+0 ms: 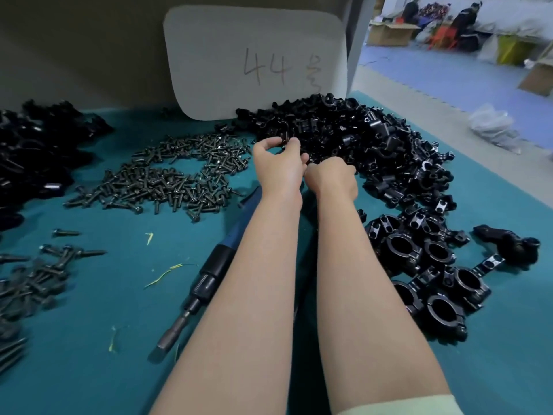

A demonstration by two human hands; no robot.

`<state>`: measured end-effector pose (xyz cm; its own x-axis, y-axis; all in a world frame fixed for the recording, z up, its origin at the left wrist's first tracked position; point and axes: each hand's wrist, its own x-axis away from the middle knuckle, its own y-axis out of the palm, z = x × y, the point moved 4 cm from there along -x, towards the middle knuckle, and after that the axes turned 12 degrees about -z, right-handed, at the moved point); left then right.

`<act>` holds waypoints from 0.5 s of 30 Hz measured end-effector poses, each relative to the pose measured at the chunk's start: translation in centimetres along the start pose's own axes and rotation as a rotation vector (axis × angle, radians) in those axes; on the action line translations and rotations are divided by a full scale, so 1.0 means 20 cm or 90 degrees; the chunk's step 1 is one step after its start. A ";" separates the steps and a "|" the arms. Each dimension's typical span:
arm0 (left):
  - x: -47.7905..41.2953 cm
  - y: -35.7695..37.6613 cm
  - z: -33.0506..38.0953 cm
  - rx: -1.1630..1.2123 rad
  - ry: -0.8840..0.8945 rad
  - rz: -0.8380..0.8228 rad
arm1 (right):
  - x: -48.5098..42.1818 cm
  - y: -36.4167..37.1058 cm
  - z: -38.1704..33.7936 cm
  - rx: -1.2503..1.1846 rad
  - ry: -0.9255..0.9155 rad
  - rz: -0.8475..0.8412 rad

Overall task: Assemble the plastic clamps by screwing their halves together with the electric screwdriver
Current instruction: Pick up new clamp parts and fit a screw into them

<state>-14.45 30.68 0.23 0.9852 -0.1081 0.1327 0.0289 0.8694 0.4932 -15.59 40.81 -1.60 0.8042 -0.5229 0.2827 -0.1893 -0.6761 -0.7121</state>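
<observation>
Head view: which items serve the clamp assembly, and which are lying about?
Job: loose black plastic clamp halves; dark metal screws; blue-and-black electric screwdriver; assembled black ring clamps.
Lying about: white card marked 44; thin yellow-green scraps; crumpled clear bag.

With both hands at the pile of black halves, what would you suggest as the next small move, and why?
Probably lift two matching halves out and mate them: the left hand pinches a clamp half at the edge of the pile, the right hand reaches into it, and the electric screwdriver lies ungripped on the mat.
</observation>
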 end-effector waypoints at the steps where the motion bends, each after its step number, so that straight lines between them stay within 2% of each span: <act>1: 0.00 0.00 0.00 0.015 -0.004 -0.003 | 0.00 0.00 0.00 -0.013 -0.005 0.012; 3: 0.00 0.01 0.00 0.058 -0.008 -0.009 | 0.01 0.00 0.00 -0.072 -0.031 0.053; 7: 0.03 0.01 0.06 0.152 -0.015 -0.037 | 0.11 -0.08 -0.03 -0.163 -0.105 0.209; 9: 0.07 -0.01 0.11 0.230 -0.025 -0.045 | 0.17 -0.11 -0.06 -0.289 -0.181 0.226; 12: 0.15 -0.10 0.20 0.321 -0.009 -0.043 | 0.29 -0.09 -0.10 -0.512 -0.251 0.137; 15: 0.28 -0.25 0.27 0.374 0.000 -0.048 | 0.45 0.01 -0.13 -0.614 -0.281 -0.007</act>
<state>-10.08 23.11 3.05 0.9841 -0.1589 0.0790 0.0003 0.4468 0.8946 -9.86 34.48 2.51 0.9052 -0.4105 -0.1099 -0.3923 -0.9066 0.1554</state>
